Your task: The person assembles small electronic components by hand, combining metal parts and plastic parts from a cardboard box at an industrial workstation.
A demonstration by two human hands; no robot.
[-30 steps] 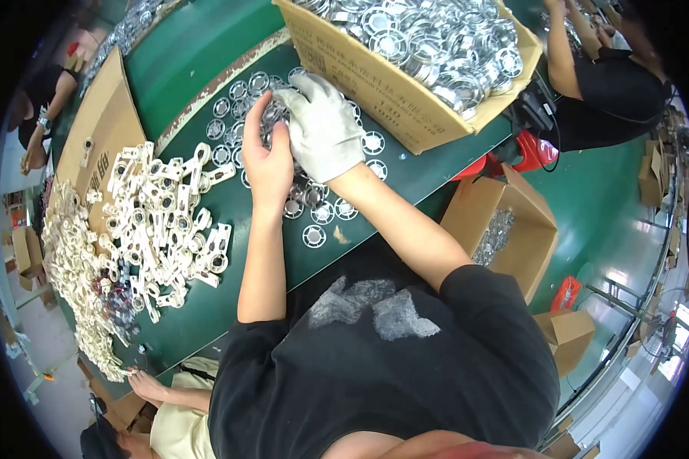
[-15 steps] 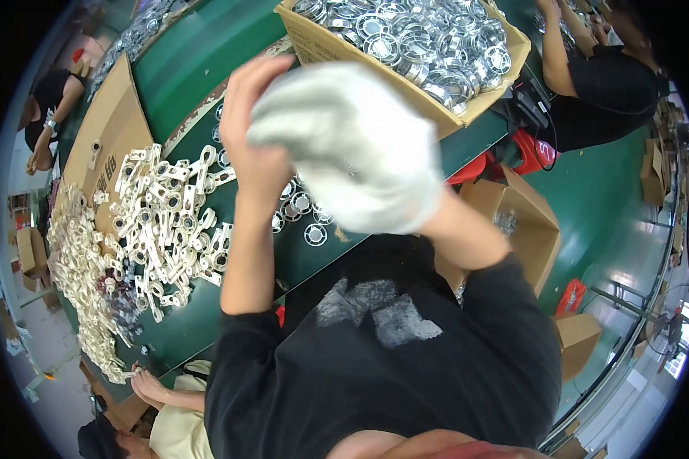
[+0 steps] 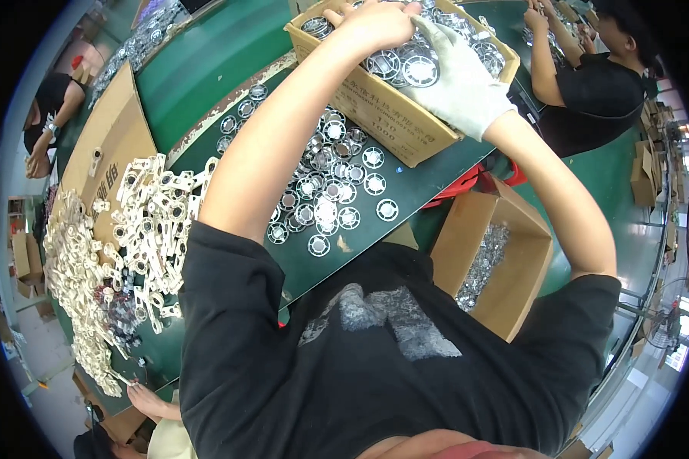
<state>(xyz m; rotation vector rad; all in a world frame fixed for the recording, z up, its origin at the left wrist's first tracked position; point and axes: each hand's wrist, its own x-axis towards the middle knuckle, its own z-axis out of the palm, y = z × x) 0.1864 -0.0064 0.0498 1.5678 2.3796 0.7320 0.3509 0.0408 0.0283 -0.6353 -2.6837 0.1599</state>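
My bare left hand (image 3: pixel 375 27) reaches over the cardboard box (image 3: pixel 406 145) of shiny round metal discs (image 3: pixel 386 65). Its fingers are spread, some partly hidden at the top of the picture. My right hand (image 3: pixel 463 84), in a white glove, is inside the near right rim. Its thumb points up towards the left fingertips, and its fingers curl beneath a few discs, cupping them. On the green table below the box lies a loose scatter of similar spoked discs (image 3: pixel 333 187), partly behind my left forearm.
Cream plastic parts (image 3: pixel 149 222) are heaped at the left beside a cardboard sheet (image 3: pixel 111 138). An open carton (image 3: pixel 524 283) with small shiny pieces stands by my right side. Co-workers sit at the upper right (image 3: pixel 601 92), far left and lower left.
Both hands have moved up and away from in front of me to the box of discs. My left hand has left the gloved right one, uncovering the discs on the table.
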